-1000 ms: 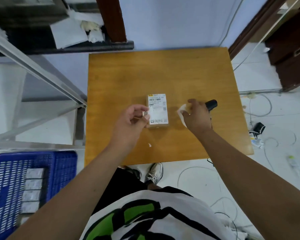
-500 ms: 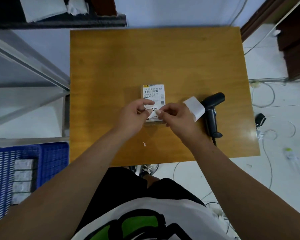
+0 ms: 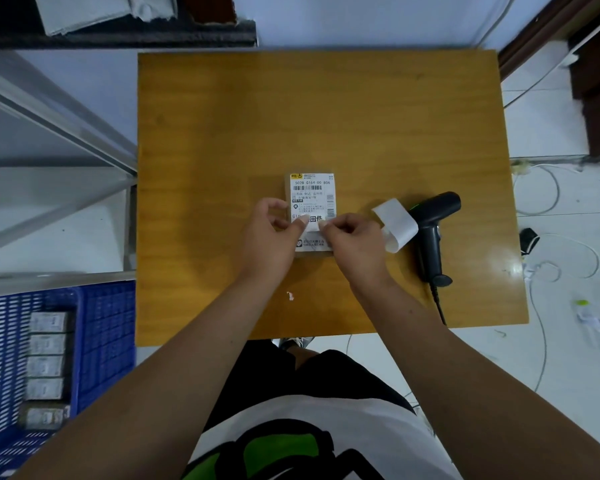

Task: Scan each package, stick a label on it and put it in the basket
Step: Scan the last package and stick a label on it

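Both hands' fingers pinched nearly shut on a small label [image 3: 313, 227] over the package [image 3: 312, 199] mid-table [image 3: 361, 116]; left hand [image 3: 271, 233], right hand [image 3: 354, 239], label mostly hidden.

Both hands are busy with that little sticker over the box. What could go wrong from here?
The small label is pinched between the left hand and the right hand right over the package and its printed text; it might land crooked or cover the barcode. The loose backing strip curls from the right hand beside the scanner and could brush it. The basket sits off the table's left edge, so a careless toss could miss.
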Demonstrator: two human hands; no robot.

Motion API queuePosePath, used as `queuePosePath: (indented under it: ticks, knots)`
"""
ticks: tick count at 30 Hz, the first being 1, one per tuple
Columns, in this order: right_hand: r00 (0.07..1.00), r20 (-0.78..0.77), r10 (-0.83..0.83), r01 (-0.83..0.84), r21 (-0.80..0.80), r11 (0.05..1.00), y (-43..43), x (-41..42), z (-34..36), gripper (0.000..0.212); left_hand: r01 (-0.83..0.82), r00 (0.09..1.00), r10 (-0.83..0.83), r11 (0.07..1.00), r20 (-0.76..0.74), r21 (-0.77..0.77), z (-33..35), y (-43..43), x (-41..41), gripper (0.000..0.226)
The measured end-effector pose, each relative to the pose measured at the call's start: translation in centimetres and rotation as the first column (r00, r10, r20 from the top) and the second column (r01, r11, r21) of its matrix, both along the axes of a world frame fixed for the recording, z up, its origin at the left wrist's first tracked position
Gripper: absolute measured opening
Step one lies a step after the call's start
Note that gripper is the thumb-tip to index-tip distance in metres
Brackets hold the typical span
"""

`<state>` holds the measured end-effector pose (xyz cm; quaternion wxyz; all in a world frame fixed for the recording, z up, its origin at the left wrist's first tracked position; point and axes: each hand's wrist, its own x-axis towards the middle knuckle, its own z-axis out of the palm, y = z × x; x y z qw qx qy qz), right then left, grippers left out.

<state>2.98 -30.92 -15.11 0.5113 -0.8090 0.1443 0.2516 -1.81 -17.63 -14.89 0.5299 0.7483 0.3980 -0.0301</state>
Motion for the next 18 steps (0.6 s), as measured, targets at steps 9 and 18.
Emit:
queuePosePath:
  ticks: [9, 18]
  knots:
    - [0.976, 0.103, 0.191, -0.156, -0.280, 0.947, 0.2, 0.6, 0.0, 0.042, -0.022, 0.992, 0.012, 0.997, -0.128, -0.080, -1.1, 0.7, 0.5, 0.076]
    - [0.915, -0.001, 0.403, -0.402, -0.057, 0.914, 0.9, 0.6, 4.4, 0.039, -0.278, 0.960, 0.275, 0.891, -0.060, -0.359, 3.1, 0.8, -2.3, 0.008]
